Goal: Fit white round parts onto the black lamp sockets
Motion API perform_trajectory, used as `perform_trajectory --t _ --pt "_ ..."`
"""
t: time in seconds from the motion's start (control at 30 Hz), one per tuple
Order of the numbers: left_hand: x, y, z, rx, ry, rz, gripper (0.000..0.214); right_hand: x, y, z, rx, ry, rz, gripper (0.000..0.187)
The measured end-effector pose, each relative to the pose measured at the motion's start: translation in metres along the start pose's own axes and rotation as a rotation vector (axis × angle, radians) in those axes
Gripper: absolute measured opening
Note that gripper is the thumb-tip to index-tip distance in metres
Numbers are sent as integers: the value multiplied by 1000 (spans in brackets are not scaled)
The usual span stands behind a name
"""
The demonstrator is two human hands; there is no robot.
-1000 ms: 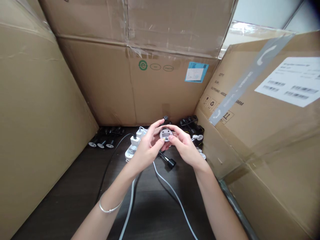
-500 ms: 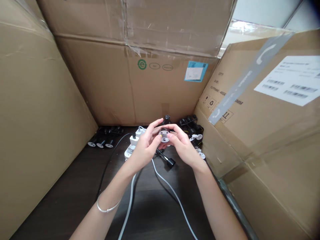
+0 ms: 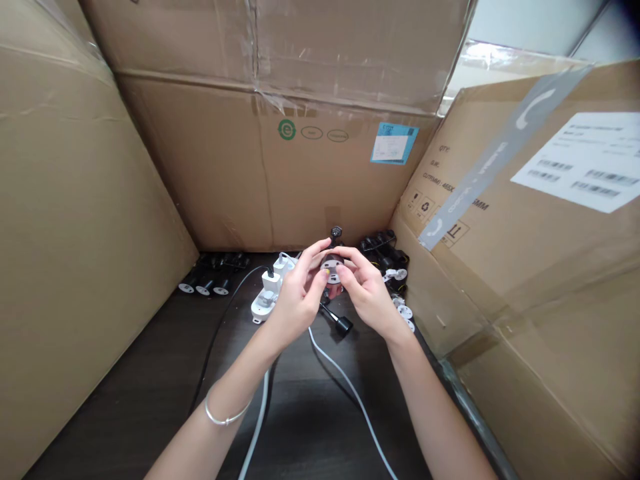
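Between both hands is a small round black device with a pale slotted face (image 3: 333,264), its face turned toward me. My left hand (image 3: 302,288) grips its left side, the thumb pressed on the face beside a small yellow spot. On the other side, my right hand (image 3: 367,285) holds it with the thumb on the face and the fingers curled over the top. The hands hide most of the device's body. Just below them, a black lamp-like piece with a thin stem and a round head (image 3: 343,325) lies on the dark table (image 3: 320,407).
A white power strip (image 3: 261,308) with plugged-in white adapters stands left of my hands. Several black cylinders with white ends (image 3: 204,289) lie at the left, more black parts (image 3: 383,247) at the right. Cardboard boxes (image 3: 215,167) wall in three sides. A white cable (image 3: 357,400) crosses the table.
The view has shifted slightly. My hands keep their grip on the round device, and its face appears tilted a little differently. More of the power strip shows beside my left wrist.
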State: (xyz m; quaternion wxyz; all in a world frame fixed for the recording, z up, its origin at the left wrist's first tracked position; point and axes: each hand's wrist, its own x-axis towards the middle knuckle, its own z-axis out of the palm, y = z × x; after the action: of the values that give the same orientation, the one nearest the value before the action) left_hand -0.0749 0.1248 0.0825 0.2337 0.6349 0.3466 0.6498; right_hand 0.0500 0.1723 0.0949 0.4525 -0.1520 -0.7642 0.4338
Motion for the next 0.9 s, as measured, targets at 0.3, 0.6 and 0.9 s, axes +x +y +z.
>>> perform_trajectory --t 0.3,0.6,0.9 --pt "4 -10 0 -99 -45 -31 42 0 -6 -9 25 -55 54 28" --pt "9 -17 -16 308 -82 -97 47 2 6 -13 38 -164 91 25" --pt "7 -15 -10 340 -121 -27 42 1 7 -9 166 -223 102 30"
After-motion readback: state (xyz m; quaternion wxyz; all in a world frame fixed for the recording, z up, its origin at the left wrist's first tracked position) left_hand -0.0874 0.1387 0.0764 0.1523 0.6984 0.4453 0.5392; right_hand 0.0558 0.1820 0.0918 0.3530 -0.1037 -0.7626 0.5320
